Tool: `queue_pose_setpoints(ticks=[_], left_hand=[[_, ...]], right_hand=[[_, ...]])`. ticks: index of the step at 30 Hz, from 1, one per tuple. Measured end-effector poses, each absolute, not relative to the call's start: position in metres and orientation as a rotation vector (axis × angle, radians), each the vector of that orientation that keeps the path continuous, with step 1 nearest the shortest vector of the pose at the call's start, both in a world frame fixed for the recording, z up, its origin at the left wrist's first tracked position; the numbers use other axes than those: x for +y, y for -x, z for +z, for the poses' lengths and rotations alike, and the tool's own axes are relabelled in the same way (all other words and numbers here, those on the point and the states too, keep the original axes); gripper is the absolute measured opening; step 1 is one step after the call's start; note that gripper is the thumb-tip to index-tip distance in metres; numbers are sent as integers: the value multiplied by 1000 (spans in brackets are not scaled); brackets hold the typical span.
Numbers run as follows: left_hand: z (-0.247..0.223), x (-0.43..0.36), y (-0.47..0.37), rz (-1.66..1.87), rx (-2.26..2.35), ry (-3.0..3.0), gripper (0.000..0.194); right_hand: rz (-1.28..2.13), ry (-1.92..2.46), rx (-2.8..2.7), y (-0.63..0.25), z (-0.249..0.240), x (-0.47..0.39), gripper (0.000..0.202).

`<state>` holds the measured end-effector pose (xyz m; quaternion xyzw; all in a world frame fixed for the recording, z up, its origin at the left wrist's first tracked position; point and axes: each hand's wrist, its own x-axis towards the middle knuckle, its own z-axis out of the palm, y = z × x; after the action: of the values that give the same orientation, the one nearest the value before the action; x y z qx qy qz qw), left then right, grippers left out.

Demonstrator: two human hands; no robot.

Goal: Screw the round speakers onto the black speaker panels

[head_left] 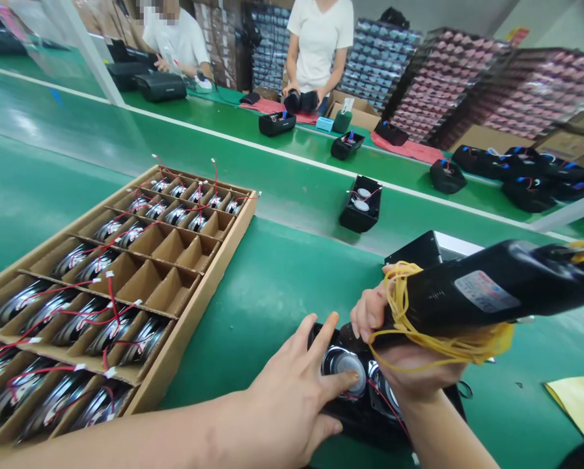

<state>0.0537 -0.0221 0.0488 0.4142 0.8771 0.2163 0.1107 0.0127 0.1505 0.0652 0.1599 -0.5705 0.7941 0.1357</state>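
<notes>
My left hand [296, 384] lies with fingers spread over a black speaker housing [355, 417], its thumb touching the pale cone of a round speaker driver [345, 371]. Beside that driver a second one with red and black wires [384, 391] sits partly behind my right wrist. My right hand [409, 345] is wrapped round a black power screwdriver [467, 286] with yellow rubber bands on it. The screwdriver's tip is hidden behind my hands.
A divided cardboard box [208, 286] of wired speaker drivers stands at the left. Behind the screwdriver is a black box [413, 251]. More housings [362, 208] sit on the green line; two people work across it. Yellow paper [577, 404] lies at the right.
</notes>
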Motion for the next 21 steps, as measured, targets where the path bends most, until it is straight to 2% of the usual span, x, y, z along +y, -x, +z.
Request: queue_pose_setpoints(ticks=[5, 10, 13, 21], left_hand=[[46, -23, -55, 649, 2590, -1220, 64], [42, -24, -55, 675, 2632, -1251, 61], [42, -23, -55, 672, 2636, -1238, 60], [48, -24, -50, 625, 2604, -1240, 61]], right_hand=[[2304, -586, -1697, -11, 62, 154, 56], [2314, -513, -1689, -12, 59, 152, 70], [2347, -589, -1701, -13, 58, 150, 70], [2775, -583, -1500, -11, 57, 147, 70]])
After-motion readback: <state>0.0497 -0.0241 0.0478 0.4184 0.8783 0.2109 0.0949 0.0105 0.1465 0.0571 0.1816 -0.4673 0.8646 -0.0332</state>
